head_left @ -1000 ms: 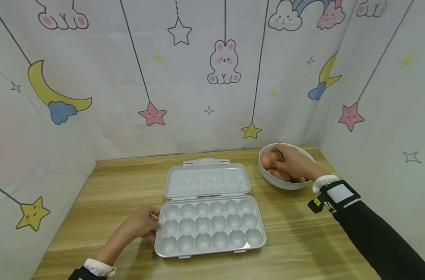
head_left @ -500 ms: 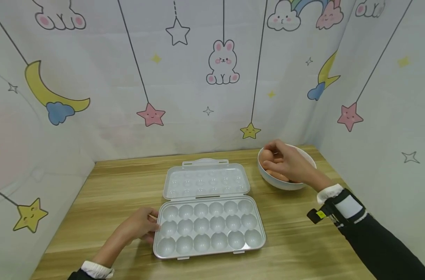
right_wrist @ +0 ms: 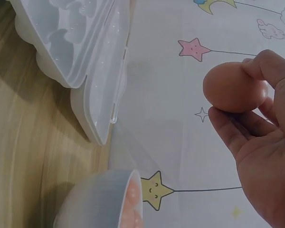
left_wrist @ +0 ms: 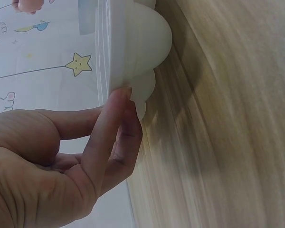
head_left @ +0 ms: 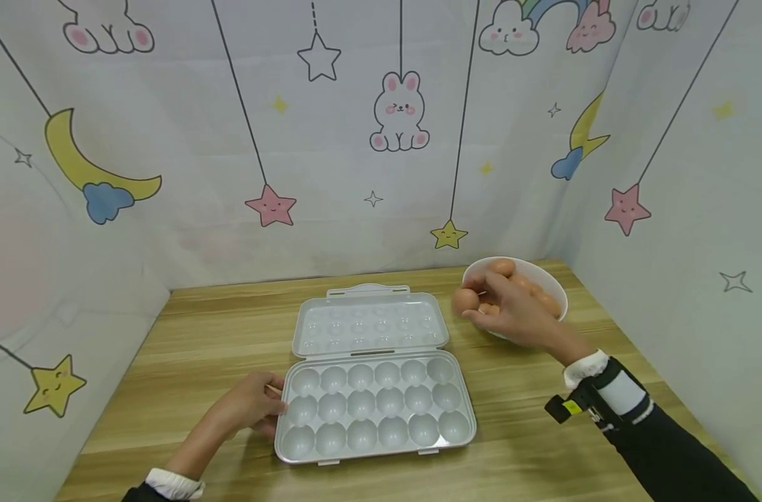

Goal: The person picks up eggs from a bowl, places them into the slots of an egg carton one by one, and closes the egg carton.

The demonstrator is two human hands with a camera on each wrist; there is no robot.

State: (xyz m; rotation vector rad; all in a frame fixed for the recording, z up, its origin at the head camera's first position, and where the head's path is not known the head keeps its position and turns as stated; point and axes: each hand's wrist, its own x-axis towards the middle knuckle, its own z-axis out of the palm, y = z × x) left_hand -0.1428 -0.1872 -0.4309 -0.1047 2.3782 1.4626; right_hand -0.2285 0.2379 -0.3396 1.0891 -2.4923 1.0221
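My right hand pinches a brown egg between thumb and fingertips, just off the left side of the white bowl. In the right wrist view, the egg is raised above the bowl. Several brown eggs lie in the bowl, partly hidden by the hand. A white plastic egg box lies open on the table, its rows of round cups bare. My left hand holds the box's left end; in the left wrist view, thumb and fingers pinch its rim.
The box's clear lid lies folded back behind the cups. A wooden table bears everything. Behind and on both sides hangs a white curtain printed with stars, moons and rabbits.
My right hand has lifted the egg out of the bowl and moved it slightly left and nearer, uncovering more eggs. The left hand keeps its place on the egg box.
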